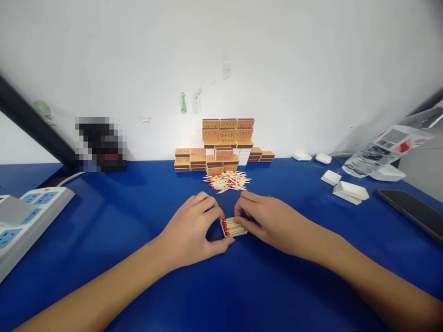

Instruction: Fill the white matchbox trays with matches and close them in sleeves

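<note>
A small white matchbox tray [237, 235] lies on the blue table, filled with red-tipped matches [232, 226] laid lengthwise, their heads at the left end. My left hand [195, 226] grips the tray's left end, thumb along the near side and forefinger at the far corner. Over the right end, my right hand [266, 221] has its thumb and curled fingers closed on the matches; they cover that end of the tray. Just beyond both hands is a loose heap of matches [228, 181].
Printed matchboxes [227, 134] stand stacked against the white wall. Folded white card pieces [351, 191], a leaning plastic bottle [377, 147] and a black phone [411, 212] lie at the right. A power strip [51, 210] occupies the left side.
</note>
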A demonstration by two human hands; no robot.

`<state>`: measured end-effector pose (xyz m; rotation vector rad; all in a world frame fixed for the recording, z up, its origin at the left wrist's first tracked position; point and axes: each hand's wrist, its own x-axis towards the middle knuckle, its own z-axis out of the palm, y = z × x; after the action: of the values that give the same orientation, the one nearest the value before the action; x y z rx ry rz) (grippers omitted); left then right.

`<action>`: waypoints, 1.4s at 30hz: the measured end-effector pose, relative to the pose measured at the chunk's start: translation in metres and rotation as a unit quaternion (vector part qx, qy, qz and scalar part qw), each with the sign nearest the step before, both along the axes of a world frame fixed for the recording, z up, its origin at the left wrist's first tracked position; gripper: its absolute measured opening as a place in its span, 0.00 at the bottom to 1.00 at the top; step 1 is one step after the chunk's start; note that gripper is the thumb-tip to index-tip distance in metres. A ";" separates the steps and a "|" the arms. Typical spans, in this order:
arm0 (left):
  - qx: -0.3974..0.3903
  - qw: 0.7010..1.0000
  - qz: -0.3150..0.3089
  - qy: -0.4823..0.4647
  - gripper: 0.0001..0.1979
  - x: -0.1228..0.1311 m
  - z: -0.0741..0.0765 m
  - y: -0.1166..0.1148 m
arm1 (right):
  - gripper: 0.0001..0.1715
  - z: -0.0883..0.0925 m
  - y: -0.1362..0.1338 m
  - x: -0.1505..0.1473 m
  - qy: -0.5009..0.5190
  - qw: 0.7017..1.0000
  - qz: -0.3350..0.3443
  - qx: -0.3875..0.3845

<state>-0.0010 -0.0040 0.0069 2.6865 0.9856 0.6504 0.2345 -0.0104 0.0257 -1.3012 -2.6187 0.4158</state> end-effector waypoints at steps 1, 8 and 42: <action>0.001 1.000 -0.002 0.003 0.14 0.000 0.000 0.000 | 0.05 0.000 0.000 0.000 -0.001 1.000 -0.004 0.008; -0.002 1.000 0.000 -0.001 0.13 -0.001 0.000 -0.001 | 0.07 0.003 -0.001 -0.002 0.042 0.999 0.020 0.009; -0.004 1.000 -0.005 0.017 0.13 -0.001 0.001 0.001 | 0.07 0.001 0.000 0.001 0.091 0.994 0.056 -0.006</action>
<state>-0.0024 -0.0034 0.0081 2.7014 0.9805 0.5988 0.2357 -0.0102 0.0269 -1.0677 -2.5472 0.5425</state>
